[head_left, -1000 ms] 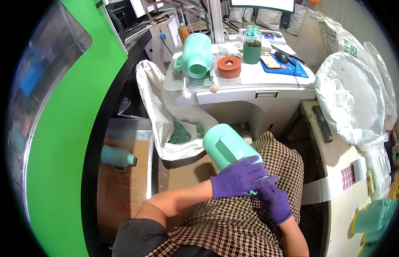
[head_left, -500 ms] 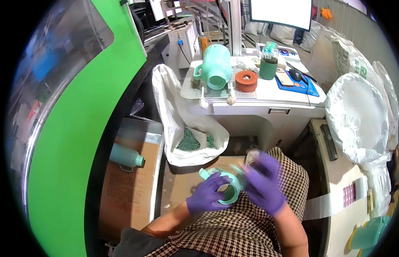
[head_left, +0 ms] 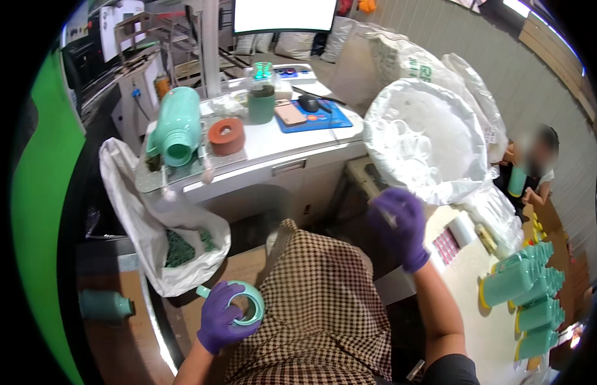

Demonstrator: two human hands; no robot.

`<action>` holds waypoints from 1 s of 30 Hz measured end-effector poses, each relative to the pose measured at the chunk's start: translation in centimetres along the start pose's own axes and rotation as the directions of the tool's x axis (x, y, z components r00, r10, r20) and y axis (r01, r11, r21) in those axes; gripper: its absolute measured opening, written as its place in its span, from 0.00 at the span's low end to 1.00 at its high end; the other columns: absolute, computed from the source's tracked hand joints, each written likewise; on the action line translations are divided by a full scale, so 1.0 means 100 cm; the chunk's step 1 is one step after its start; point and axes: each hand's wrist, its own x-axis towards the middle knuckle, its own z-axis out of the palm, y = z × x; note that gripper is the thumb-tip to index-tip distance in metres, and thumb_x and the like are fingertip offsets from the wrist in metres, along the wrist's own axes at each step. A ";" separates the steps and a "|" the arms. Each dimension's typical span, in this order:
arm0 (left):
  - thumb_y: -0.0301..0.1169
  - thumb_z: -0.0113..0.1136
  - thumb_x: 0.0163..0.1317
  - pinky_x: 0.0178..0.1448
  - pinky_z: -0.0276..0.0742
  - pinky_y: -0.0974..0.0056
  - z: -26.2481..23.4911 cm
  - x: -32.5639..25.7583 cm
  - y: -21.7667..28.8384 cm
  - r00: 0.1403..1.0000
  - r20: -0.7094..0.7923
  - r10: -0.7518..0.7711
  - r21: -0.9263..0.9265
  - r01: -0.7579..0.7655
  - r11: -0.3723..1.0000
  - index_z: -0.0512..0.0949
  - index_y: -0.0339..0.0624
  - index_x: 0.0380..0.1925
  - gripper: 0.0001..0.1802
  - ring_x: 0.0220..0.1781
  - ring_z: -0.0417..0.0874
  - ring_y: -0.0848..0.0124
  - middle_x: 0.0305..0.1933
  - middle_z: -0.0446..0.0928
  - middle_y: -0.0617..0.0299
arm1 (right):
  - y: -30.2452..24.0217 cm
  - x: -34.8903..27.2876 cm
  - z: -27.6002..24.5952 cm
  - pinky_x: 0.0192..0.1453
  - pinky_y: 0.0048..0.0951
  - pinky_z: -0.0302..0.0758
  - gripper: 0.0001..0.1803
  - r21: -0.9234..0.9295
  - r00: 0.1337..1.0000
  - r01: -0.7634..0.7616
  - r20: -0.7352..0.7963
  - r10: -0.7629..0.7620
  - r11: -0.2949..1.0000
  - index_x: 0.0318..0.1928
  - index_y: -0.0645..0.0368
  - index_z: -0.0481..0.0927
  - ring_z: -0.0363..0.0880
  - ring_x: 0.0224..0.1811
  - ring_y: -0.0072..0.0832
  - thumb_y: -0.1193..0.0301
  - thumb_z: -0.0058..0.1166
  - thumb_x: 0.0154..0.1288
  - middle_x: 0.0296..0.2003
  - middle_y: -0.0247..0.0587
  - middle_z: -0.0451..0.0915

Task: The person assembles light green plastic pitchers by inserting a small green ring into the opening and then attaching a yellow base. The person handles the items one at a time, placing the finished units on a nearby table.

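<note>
My left hand point(head_left: 223, 319), in a purple glove, is wrapped round the side of a mint-green plastic jug point(head_left: 257, 301) above my checked apron point(head_left: 318, 289). The jug's round opening faces up, and a handle or spout tab juts out at its left. My right hand point(head_left: 401, 226), also gloved, is raised toward the white-lined bin point(head_left: 483, 128) with its fingers curled. A small pale bit shows at its fingers; what it is cannot be made out. Thin white plastic loops point(head_left: 407, 147) lie inside that bin.
Several mint-green jugs with yellow bases point(head_left: 507, 282) stand on the right bench point(head_left: 452, 292). A white sack point(head_left: 135, 224) with green scraps is at the left. The desk point(head_left: 266, 151) holds a mint-green flask point(head_left: 178, 119) and a red-brown roll point(head_left: 226, 136). A co-worker point(head_left: 532, 160) is at far right.
My view has swung right. My right hand has moved away from the jug toward the lined bin. My left hand keeps its hold on the jug.
</note>
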 end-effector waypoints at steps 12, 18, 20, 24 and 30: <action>0.36 0.82 0.35 0.62 0.78 0.43 0.015 0.022 0.015 0.999 -0.018 0.037 0.004 -0.037 0.999 0.75 0.46 0.17 0.20 0.49 0.86 0.48 0.47 0.84 0.47 | 0.220 0.032 -0.051 0.56 0.42 0.75 0.11 -0.592 0.747 0.084 0.570 0.342 0.802 0.34 0.46 0.91 0.80 0.53 0.37 0.69 0.76 0.45 0.47 0.36 0.83; 0.38 0.83 0.37 0.65 0.77 0.43 0.008 0.014 0.011 1.000 0.007 0.012 0.017 -0.013 1.000 0.76 0.46 0.19 0.20 0.52 0.85 0.49 0.50 0.84 0.51 | 0.234 0.028 -0.066 0.54 0.43 0.78 0.07 -0.503 0.898 -0.212 0.237 0.369 0.838 0.34 0.53 0.90 0.81 0.49 0.42 0.66 0.72 0.55 0.44 0.40 0.83; 0.37 0.83 0.37 0.66 0.76 0.43 0.009 0.017 0.013 0.999 0.014 0.033 0.024 -0.033 0.999 0.77 0.46 0.20 0.20 0.53 0.85 0.50 0.51 0.84 0.51 | 0.240 0.030 -0.073 0.54 0.43 0.78 0.07 -0.551 0.903 -0.213 0.205 0.378 0.807 0.35 0.53 0.90 0.81 0.51 0.42 0.66 0.70 0.57 0.45 0.41 0.82; 0.38 0.83 0.39 0.67 0.75 0.44 0.012 0.025 0.020 0.998 0.035 0.053 0.030 -0.054 0.998 0.81 0.44 0.32 0.22 0.54 0.84 0.50 0.52 0.84 0.52 | 0.238 0.036 -0.095 0.54 0.44 0.78 0.07 -0.574 0.978 -0.123 0.070 0.198 0.810 0.34 0.59 0.87 0.81 0.51 0.47 0.70 0.69 0.59 0.50 0.46 0.81; 0.47 0.84 0.41 0.69 0.73 0.49 -0.001 0.019 0.020 0.942 0.061 -0.330 -0.069 0.334 0.940 0.75 0.36 0.60 0.47 0.60 0.81 0.46 0.57 0.81 0.47 | 0.078 0.038 -0.053 0.48 0.34 0.80 0.05 0.041 0.987 -0.161 0.029 0.160 0.986 0.34 0.64 0.82 0.84 0.45 0.36 0.79 0.66 0.60 0.40 0.46 0.82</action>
